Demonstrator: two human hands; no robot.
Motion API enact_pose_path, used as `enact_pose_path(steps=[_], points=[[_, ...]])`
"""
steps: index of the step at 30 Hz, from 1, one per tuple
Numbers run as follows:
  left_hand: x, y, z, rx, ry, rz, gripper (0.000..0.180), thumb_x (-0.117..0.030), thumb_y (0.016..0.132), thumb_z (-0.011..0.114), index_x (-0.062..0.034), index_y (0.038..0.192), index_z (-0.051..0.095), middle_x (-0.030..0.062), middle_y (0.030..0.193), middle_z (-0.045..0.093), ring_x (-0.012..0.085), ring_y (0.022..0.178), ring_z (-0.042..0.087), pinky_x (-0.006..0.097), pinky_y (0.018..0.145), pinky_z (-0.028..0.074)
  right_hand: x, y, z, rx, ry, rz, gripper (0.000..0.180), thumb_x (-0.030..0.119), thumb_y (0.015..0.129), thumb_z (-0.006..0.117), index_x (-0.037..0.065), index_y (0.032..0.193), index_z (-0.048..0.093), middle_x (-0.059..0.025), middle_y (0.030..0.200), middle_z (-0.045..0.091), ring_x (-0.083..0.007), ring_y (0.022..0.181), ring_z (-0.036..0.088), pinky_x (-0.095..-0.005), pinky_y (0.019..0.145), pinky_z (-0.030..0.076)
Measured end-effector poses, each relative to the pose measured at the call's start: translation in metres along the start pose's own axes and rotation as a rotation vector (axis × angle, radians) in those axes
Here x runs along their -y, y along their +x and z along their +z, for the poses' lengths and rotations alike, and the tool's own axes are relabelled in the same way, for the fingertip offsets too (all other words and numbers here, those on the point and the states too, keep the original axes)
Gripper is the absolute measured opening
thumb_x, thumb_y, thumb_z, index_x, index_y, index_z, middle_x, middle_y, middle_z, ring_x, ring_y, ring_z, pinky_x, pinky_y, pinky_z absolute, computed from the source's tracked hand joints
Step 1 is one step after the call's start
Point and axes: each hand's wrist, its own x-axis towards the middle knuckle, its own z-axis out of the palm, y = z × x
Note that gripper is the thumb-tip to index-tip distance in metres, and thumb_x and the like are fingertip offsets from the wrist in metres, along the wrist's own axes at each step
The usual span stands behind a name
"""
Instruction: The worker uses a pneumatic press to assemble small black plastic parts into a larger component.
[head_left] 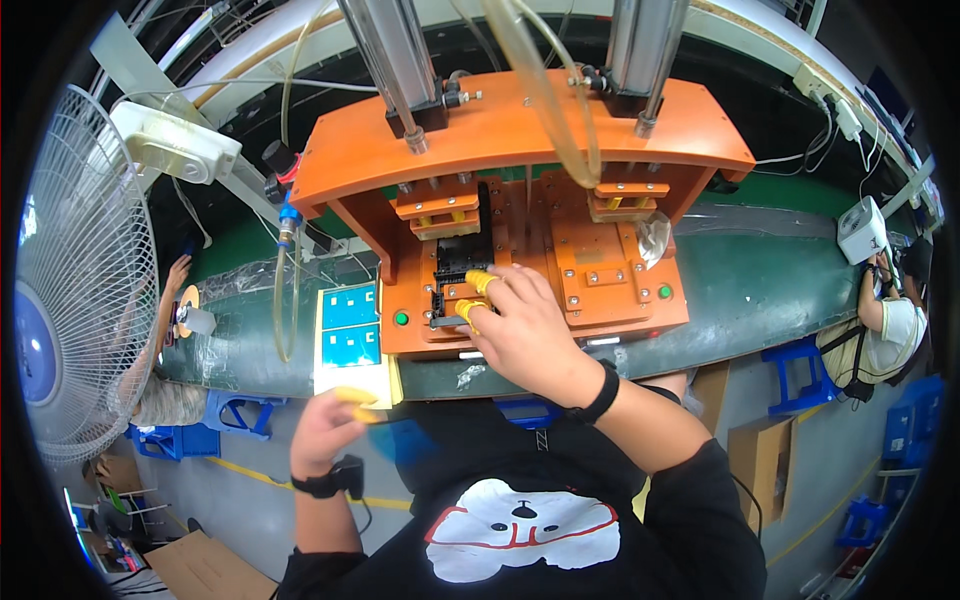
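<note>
My left hand [328, 428] is raised over my lap, its yellow-covered fingertips pinched together. A blurred blue piece of film [402, 440] trails from those fingers; its exact shape is smeared by motion. My right hand [528, 325] reaches into the left station of an orange press [530, 148]. Its thumb and forefinger, both in yellow finger covers, grip the near end of a black plastic part [466, 250] lying in the fixture. My palm and fingers hide some of that end.
Sheets with blue film pieces [350, 325] lie left of the press. At the right station, a crumpled clear wrapper [654, 240] hangs by the post. A large fan [85, 270] stands at left. Other people [880, 320] sit at both sides. A hose [550, 90] crosses overhead.
</note>
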Motion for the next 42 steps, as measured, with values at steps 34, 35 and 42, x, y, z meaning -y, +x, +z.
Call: enact_pose_path(steps=[34,35,42], points=[[-0.042,0.307,0.027,-0.192,1.629,0.523,0.042,-0.029,0.095,0.065,-0.0156,0.134,0.06,0.0113,0.139,0.062,0.0338,0.134,0.052,0.049,0.114,0.04,-0.107,-0.292,-0.157,-1.417,1.431,0.921,0.026,0.031,0.107,0.06,0.01,0.12,0.068,-0.0057,0.111,0.074,-0.0182,0.1,0.07,-0.0338,0.089,0.057],[-0.037,0.312,0.024,-0.188,1.61,0.547,0.042,-0.03,0.094,0.066,-0.0154,0.133,0.061,0.0113,0.139,0.061,0.0337,0.134,0.052,0.05,0.113,0.04,-0.11,-0.292,-0.157,-1.434,1.422,0.919,0.026,0.031,0.107,0.06,0.009,0.12,0.067,-0.0059,0.111,0.073,-0.018,0.1,0.069,-0.034,0.091,0.057],[0.003,0.333,-0.077,-0.121,0.815,0.406,0.041,-0.032,0.1,0.065,-0.0099,0.134,0.06,0.0131,0.128,0.066,0.0312,0.123,0.06,0.043,0.103,0.05,-0.159,-0.288,-0.139,-1.643,1.351,0.994,0.031,0.031,0.103,0.067,0.008,0.124,0.064,-0.0066,0.116,0.068,-0.0216,0.111,0.064,-0.038,0.099,0.052]])
